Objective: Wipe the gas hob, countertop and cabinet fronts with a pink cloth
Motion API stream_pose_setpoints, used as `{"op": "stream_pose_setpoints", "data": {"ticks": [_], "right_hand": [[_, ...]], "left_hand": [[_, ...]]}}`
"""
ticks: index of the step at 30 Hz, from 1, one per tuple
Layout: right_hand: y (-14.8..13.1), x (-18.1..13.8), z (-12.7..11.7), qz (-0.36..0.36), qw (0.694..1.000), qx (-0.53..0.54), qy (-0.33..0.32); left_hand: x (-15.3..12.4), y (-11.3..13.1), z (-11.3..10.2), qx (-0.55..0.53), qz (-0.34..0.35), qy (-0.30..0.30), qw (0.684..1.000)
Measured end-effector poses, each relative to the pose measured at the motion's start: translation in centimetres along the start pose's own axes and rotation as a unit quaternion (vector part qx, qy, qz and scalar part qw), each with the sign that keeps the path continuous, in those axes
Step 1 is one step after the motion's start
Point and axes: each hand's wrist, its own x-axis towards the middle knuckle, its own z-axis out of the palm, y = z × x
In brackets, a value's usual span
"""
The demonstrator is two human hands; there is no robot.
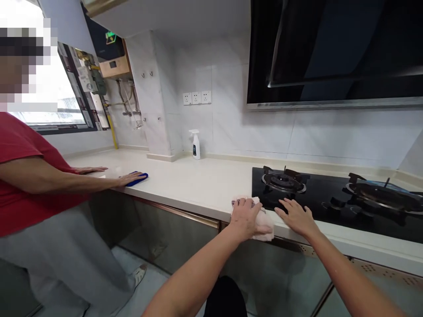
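Note:
My left hand (246, 215) presses down on a pale pink cloth (267, 225) at the front edge of the white countertop (198, 185), its fingers curled over the cloth. My right hand (295, 215) lies flat and open just to the right, fingers spread on the counter edge beside the black gas hob (330, 207). The cloth sits right at the hob's front left corner.
A person in a red shirt stands at the left with a hand on a blue cloth (137, 178) on the counter. A white spray bottle (196, 144) stands by the back wall. Two burners (284, 179) sit on the hob under a black hood (333, 53).

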Motion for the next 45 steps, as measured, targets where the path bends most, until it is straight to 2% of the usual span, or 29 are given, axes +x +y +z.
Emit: {"op": "stream_pose_setpoints", "data": {"ticks": [2, 4, 8, 10, 15, 19, 22, 24, 27, 29, 30, 32, 35, 38, 41, 43, 45], "right_hand": [[0.3, 0.0, 0.3, 0.001, 1.0, 0.0, 0.003], [0.3, 0.0, 0.4, 0.002, 1.0, 0.001, 0.005], [-0.1, -0.2, 0.1, 0.002, 1.0, 0.005, -0.003], [-0.3, -0.4, -0.3, 0.005, 1.0, 0.008, -0.009], [-0.8, -0.5, -0.8, 0.011, 0.999, 0.026, -0.015], [-1.0, -0.6, -1.2, 0.01, 0.999, 0.038, -0.028], [-1.2, -0.6, -1.4, 0.012, 0.999, 0.039, -0.035], [-1.3, -0.7, -1.5, 0.01, 0.999, 0.042, -0.032], [-1.4, -0.8, -1.5, 0.01, 0.998, 0.05, -0.022], [-1.4, -0.8, -1.4, 0.014, 0.998, 0.065, -0.011], [-1.4, -0.7, -1.4, 0.016, 0.997, 0.082, -0.003], [-1.1, -0.6, -1.5, 0.024, 0.989, 0.145, 0.013], [-0.4, -0.3, -2.1, 0.033, 0.97, 0.238, 0.028], [0.6, -0.3, -2.9, 0.03, 0.964, 0.263, 0.036], [1.3, -0.5, -3.3, 0.043, 0.951, 0.302, 0.046], [1.7, -0.4, -3.0, 0.048, 0.944, 0.323, 0.05], [2.0, -0.3, -2.3, 0.032, 0.946, 0.318, 0.049]], "left_hand": [[-0.7, -2.1, -0.7, 0.009, 0.023, -0.006, 1.0], [-1.7, -4.6, -1.8, 0.016, 0.01, -0.013, 1.0], [-3.9, -10.5, -4.2, 0.025, -0.095, -0.035, 0.995], [-4.8, -13.7, -5.5, 0.037, -0.136, -0.065, 0.988], [-6.2, -20.5, -8.8, 0.074, -0.182, -0.125, 0.973], [-7.6, -23.8, -11.6, 0.104, -0.229, -0.115, 0.961], [-8.5, -24.4, -12.7, 0.129, -0.255, -0.094, 0.954], [-8.6, -23.4, -12.5, 0.141, -0.257, -0.08, 0.953], [-7.8, -19.5, -10.9, 0.142, -0.232, -0.065, 0.96], [-6.6, -15.6, -9.2, 0.114, -0.18, -0.053, 0.975], [-5.8, -13.4, -8.2, 0.075, -0.127, -0.03, 0.989], [-3.9, -8.8, -6.3, 0.033, -0.057, -0.031, 0.997], [-0.9, -2.3, -3.9, -0.011, -0.001, -0.017, 1.0], [1.1, 2.8, -2.0, -0.033, 0.052, -0.007, 0.998], [1.6, 5.7, -0.3, -0.005, 0.162, -0.01, 0.987], [1.3, 6.1, 0.7, 0.039, 0.211, -0.01, 0.977], [0.9, 5.3, 1.2, 0.07, 0.217, -0.016, 0.973]]}}
